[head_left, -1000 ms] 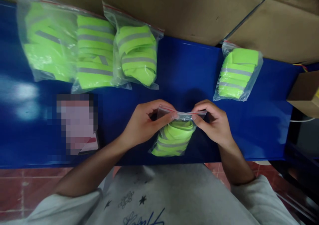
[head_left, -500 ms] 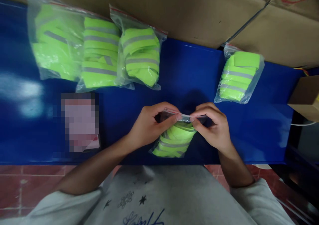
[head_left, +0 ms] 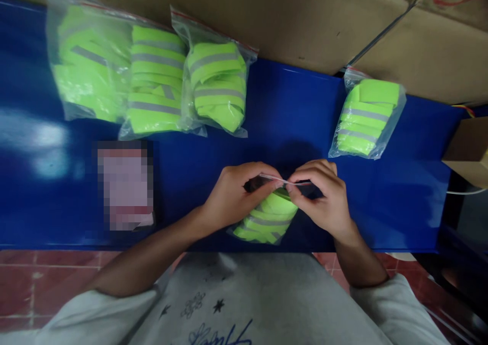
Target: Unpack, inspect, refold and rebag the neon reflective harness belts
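Near the front edge of the blue table lies a clear zip bag point(head_left: 269, 220) holding a folded neon-yellow reflective strap or vest with grey bands; which of the two I cannot tell. My left hand point(head_left: 238, 192) pinches the bag's top seam between thumb and forefinger. Close beside it, my right hand point(head_left: 322, 195) pinches the same seam, its thumb and forefinger almost touching the left ones. Both hands are closed on the bag's mouth. Part of the bag's upper left side is hidden behind my left hand.
Several similar bags of neon-yellow folded material point(head_left: 156, 80) lie at the back left. Another filled bag point(head_left: 366, 116) rests at the back right. A blurred-out flat object point(head_left: 125, 187) is on the left. Cardboard boxes point(head_left: 297, 24) line the blue table's point(head_left: 183, 167) far edge.
My right fingertips have slid slightly left along the bag's seam, closing the gap to the left fingertips. The seam has tipped, so it appears thinner now. Both hands still grip it.
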`<state>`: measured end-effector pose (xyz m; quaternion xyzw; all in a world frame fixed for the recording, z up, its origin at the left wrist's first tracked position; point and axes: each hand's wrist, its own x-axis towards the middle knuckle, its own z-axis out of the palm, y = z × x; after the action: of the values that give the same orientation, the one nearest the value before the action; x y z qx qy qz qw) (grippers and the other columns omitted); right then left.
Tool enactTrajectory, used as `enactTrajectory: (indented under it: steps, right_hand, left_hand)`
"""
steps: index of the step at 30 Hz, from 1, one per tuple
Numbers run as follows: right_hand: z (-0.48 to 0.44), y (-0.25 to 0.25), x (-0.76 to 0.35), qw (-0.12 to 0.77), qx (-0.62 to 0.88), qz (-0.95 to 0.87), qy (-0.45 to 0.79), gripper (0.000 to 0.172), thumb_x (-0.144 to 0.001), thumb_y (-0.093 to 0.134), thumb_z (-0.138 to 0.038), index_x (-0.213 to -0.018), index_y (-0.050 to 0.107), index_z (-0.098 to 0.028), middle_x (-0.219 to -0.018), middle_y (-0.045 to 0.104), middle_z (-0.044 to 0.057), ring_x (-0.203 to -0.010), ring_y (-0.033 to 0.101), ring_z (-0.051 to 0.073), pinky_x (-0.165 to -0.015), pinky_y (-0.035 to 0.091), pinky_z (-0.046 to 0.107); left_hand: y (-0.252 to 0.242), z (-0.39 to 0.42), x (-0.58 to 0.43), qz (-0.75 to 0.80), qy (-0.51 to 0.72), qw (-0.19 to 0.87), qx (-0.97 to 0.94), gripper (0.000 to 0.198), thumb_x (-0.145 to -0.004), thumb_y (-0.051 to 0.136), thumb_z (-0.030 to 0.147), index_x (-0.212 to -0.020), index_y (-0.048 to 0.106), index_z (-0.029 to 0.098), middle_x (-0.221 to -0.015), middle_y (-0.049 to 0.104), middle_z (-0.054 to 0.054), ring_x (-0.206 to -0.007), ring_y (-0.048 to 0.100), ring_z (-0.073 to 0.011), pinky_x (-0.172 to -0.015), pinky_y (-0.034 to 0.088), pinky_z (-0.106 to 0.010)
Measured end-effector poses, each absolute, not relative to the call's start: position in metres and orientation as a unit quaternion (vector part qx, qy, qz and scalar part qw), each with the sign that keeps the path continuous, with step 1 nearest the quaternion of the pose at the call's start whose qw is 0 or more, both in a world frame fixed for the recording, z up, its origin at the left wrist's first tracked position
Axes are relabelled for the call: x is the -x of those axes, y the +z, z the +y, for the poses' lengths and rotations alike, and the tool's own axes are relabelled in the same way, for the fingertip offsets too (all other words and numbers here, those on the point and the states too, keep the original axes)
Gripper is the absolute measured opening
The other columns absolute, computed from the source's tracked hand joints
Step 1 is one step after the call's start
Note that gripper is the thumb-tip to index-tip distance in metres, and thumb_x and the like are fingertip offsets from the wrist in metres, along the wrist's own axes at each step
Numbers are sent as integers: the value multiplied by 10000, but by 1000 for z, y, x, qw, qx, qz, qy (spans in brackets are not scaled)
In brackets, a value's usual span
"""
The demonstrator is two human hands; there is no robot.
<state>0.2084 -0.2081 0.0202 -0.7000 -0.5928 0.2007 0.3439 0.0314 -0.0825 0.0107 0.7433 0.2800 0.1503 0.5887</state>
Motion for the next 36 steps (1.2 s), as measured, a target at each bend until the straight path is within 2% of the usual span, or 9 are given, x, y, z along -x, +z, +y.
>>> enactTrajectory:
  steps: [4,18,24,30,36]
  right_hand:
    - [-208,20,-206,348,697,-591,208,112,-931,695,-184,-877,638,-263,-833,723,-16,-816,645,187,-791,401,400]
    - [-209,17,-206,368,672,-610,201,108,-940,711,-153,-973,674,-250,-912,738,2,-866,679,176,-803,474,375]
    - [-211,18,-217,384,686,-557,268,94,-960,714,-185,-1018,730,-257,-951,744,4,-884,697,156,-779,541,318]
    - [-212,16,-220,392,684,-542,292,75,-954,725,-195,-970,763,-258,-877,737,-7,-762,663,125,-671,524,269]
    - [-215,17,-237,410,666,-516,350,124,-919,770,-202,-1014,794,-277,-948,777,2,-832,712,133,-727,552,251]
  left_hand:
    - [10,-85,-32,276,166,578,-750,130,-965,704,315,-933,763,204,-878,798,-3,-785,730,-127,-763,543,-220]
    - [8,-85,-33,262,178,597,-737,71,-916,764,251,-944,800,196,-902,813,7,-820,746,-110,-758,530,-183]
    - [11,-67,-28,304,128,657,-678,127,-902,782,306,-913,839,193,-878,831,-7,-792,777,-145,-698,560,-177]
    - [15,-40,-14,205,15,682,-702,221,-976,681,263,-1149,819,254,-1017,834,-1,-904,797,-153,-800,587,-180]
    - [18,-35,-5,196,40,669,-716,300,-988,658,288,-1266,769,256,-1096,824,-18,-913,793,-163,-769,581,-192]
